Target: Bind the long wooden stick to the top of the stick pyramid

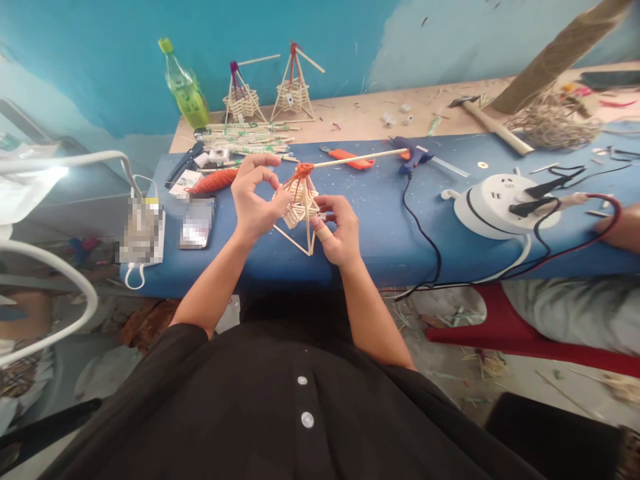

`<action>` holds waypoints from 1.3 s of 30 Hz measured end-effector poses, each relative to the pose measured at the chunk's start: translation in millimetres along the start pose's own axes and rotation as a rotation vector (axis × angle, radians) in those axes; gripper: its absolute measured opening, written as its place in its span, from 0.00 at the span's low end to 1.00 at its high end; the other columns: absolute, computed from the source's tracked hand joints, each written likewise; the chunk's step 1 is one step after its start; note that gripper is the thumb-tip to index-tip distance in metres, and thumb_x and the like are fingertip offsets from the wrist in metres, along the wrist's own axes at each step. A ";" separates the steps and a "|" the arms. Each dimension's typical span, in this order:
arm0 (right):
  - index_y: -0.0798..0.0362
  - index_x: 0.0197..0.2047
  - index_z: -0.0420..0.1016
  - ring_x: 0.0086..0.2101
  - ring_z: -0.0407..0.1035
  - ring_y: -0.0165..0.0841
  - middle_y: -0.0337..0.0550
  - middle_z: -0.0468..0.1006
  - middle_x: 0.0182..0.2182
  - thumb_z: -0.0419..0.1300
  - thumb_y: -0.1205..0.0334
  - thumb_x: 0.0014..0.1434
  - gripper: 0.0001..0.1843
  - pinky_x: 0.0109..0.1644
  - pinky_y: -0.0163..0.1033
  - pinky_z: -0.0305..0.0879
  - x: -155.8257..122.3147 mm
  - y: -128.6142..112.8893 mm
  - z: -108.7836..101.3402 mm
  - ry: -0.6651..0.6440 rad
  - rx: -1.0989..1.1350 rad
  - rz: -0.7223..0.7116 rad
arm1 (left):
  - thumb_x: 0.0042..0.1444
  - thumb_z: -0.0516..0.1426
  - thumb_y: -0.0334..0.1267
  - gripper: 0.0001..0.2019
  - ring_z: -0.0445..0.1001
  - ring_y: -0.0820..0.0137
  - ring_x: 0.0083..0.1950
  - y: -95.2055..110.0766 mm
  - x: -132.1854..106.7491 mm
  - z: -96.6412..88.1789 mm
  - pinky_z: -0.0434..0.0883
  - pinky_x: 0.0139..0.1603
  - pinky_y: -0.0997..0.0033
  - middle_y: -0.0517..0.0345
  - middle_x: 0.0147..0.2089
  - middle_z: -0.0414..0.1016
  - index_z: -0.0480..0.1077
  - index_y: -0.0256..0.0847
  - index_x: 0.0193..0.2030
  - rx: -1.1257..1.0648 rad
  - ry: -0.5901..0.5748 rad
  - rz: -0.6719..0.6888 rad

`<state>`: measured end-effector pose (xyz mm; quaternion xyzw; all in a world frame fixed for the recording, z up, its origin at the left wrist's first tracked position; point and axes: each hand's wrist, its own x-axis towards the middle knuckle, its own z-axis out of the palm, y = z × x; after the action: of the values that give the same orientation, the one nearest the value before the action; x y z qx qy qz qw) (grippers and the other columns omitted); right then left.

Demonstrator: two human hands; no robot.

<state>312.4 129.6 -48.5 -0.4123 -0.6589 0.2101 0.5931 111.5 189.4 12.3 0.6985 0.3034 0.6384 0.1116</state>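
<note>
Both hands, left hand point(255, 200) and right hand point(336, 230), pinch the stick frame point(300, 203).

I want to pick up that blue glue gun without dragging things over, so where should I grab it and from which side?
Take the glue gun by its handle, coming from the near edge of the blue table. It lies flat with its black cord trailing toward you. A long stick ends right at its left side, so approaching from there would likely knock it.

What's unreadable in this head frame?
- Two items on table's left: pixelated.
- Right hand fingertips behind stick frame; grip unclear.
- Another person's hand: cut by right edge.
- Bottle label: too small.
- Table's near edge: hidden by torso.
</note>
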 end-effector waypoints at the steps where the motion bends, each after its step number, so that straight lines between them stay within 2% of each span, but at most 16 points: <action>1: 0.45 0.56 0.80 0.45 0.79 0.38 0.45 0.83 0.50 0.67 0.38 0.71 0.22 0.44 0.44 0.78 -0.4 0.8 0.3 0.001 -0.003 0.004 | 0.50 0.63 0.28 0.09 0.82 0.59 0.57 0.7 -1.7 -2.4 0.77 0.64 0.51 0.55 0.51 0.82 0.69 0.45 0.31 -0.003 -0.015 0.015; 4: 0.45 0.58 0.78 0.46 0.79 0.39 0.45 0.82 0.52 0.66 0.36 0.71 0.25 0.45 0.45 0.78 -2.3 4.0 1.3 0.019 -0.006 0.017 | 0.52 0.64 0.33 0.08 0.81 0.56 0.58 2.0 -10.7 -11.7 0.76 0.65 0.49 0.53 0.54 0.82 0.67 0.46 0.34 0.005 -0.098 0.015; 6: 0.44 0.61 0.77 0.47 0.79 0.40 0.47 0.80 0.54 0.66 0.34 0.71 0.27 0.46 0.47 0.78 -3.5 5.9 1.5 0.046 -0.006 0.010 | 0.53 0.67 0.40 0.12 0.80 0.55 0.61 0.2 -19.5 -18.3 0.77 0.64 0.49 0.52 0.57 0.81 0.69 0.47 0.41 0.027 -0.161 -0.066; 8: 0.44 0.63 0.76 0.51 0.78 0.43 0.48 0.79 0.56 0.66 0.33 0.70 0.30 0.48 0.49 0.80 -4.1 7.0 1.2 0.069 -0.030 -0.012 | 0.53 0.71 0.47 0.22 0.80 0.54 0.63 -4.6 -28.7 -23.6 0.77 0.62 0.52 0.50 0.61 0.81 0.72 0.48 0.52 0.047 -0.221 -0.207; 11: 0.44 0.65 0.75 0.59 0.75 0.49 0.51 0.78 0.61 0.68 0.31 0.68 0.33 0.54 0.54 0.81 -3.4 6.9 0.2 0.079 -0.111 -0.051 | 0.51 0.75 0.55 0.37 0.83 0.56 0.62 -15.0 -38.4 -27.8 0.78 0.59 0.56 0.48 0.65 0.81 0.70 0.49 0.65 -0.012 -0.307 -0.413; 13: 0.43 0.65 0.75 0.63 0.74 0.50 0.52 0.77 0.63 0.68 0.32 0.68 0.33 0.56 0.56 0.82 -2.5 6.2 -0.4 0.061 -0.136 -0.059 | 0.51 0.76 0.58 0.43 0.84 0.57 0.62 -21.4 -40.6 -28.3 0.79 0.61 0.56 0.46 0.68 0.82 0.68 0.50 0.71 -0.084 -0.338 -0.472; 15: 0.42 0.65 0.77 0.64 0.74 0.50 0.53 0.77 0.63 0.69 0.33 0.68 0.32 0.58 0.57 0.82 -1.8 5.4 -0.6 0.030 -0.124 -0.056 | 0.51 0.76 0.59 0.47 0.83 0.55 0.67 -26.0 -40.4 -27.3 0.78 0.64 0.55 0.45 0.71 0.80 0.67 0.52 0.74 -0.128 -0.348 -0.459; 18: 0.42 0.64 0.78 0.65 0.73 0.52 0.54 0.77 0.64 0.71 0.33 0.66 0.32 0.58 0.59 0.82 -1.4 5.0 -0.4 0.003 -0.106 -0.037 | 0.50 0.77 0.61 0.48 0.81 0.53 0.71 -29.8 -39.4 -24.4 0.77 0.68 0.53 0.45 0.75 0.78 0.68 0.54 0.75 -0.169 -0.351 -0.426; 21: 0.43 0.64 0.78 0.63 0.74 0.51 0.54 0.77 0.63 0.70 0.33 0.67 0.31 0.59 0.59 0.83 -1.5 6.2 -0.6 0.012 -0.117 -0.027 | 0.51 0.77 0.62 0.47 0.85 0.56 0.65 -31.8 -40.2 -21.9 0.79 0.66 0.54 0.46 0.71 0.81 0.70 0.54 0.75 -0.202 -0.355 -0.464; 24: 0.43 0.63 0.77 0.62 0.75 0.50 0.54 0.78 0.62 0.68 0.33 0.69 0.30 0.66 0.63 0.80 -0.9 6.0 -0.6 0.034 -0.142 -0.055 | 0.51 0.78 0.61 0.45 0.86 0.58 0.62 -32.6 -41.4 -21.0 0.80 0.65 0.57 0.46 0.68 0.83 0.73 0.49 0.73 -0.223 -0.358 -0.512; 29: 0.46 0.63 0.75 0.64 0.72 0.56 0.57 0.77 0.63 0.71 0.35 0.66 0.32 0.73 0.73 0.69 1.0 -7.7 8.6 0.212 -0.260 -0.173 | 0.47 0.80 0.63 0.48 0.87 0.58 0.61 -31.7 -41.1 -19.6 0.81 0.62 0.60 0.45 0.67 0.83 0.73 0.48 0.71 -0.237 -0.334 -0.530; 32: 0.47 0.63 0.75 0.66 0.70 0.60 0.60 0.76 0.63 0.73 0.37 0.64 0.32 0.76 0.79 0.62 3.3 -18.6 22.6 0.275 -0.333 -0.111 | 0.46 0.80 0.65 0.50 0.86 0.58 0.62 -30.4 -40.6 -18.1 0.81 0.63 0.60 0.43 0.67 0.83 0.71 0.47 0.72 -0.236 -0.328 -0.520; 34: 0.47 0.65 0.74 0.70 0.67 0.63 0.61 0.73 0.67 0.73 0.39 0.63 0.34 0.78 0.83 0.57 6.1 -23.0 32.5 0.302 -0.341 -0.052 | 0.47 0.79 0.65 0.50 0.87 0.58 0.62 -29.8 -40.6 -17.5 0.81 0.62 0.60 0.43 0.67 0.83 0.71 0.48 0.72 -0.237 -0.326 -0.511; 37: 0.46 0.70 0.70 0.77 0.58 0.67 0.62 0.65 0.74 0.73 0.42 0.65 0.37 0.81 0.86 0.47 11.4 -25.6 42.4 0.309 -0.317 -0.001 | 0.48 0.79 0.65 0.49 0.87 0.58 0.62 -30.6 -40.9 -17.6 0.80 0.62 0.60 0.44 0.67 0.84 0.71 0.49 0.72 -0.235 -0.328 -0.513; 39: 0.46 0.70 0.69 0.78 0.56 0.67 0.62 0.64 0.75 0.72 0.47 0.65 0.35 0.81 0.87 0.44 14.4 -26.1 44.4 0.300 -0.310 0.002 | 0.47 0.79 0.64 0.49 0.87 0.58 0.62 -32.5 -41.2 -17.9 0.80 0.61 0.61 0.45 0.67 0.84 0.71 0.49 0.72 -0.239 -0.329 -0.524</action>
<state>263.0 135.6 -29.0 -0.5257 -0.5872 0.0430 0.6139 85.1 187.6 -36.5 0.6725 0.3736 0.4977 0.4006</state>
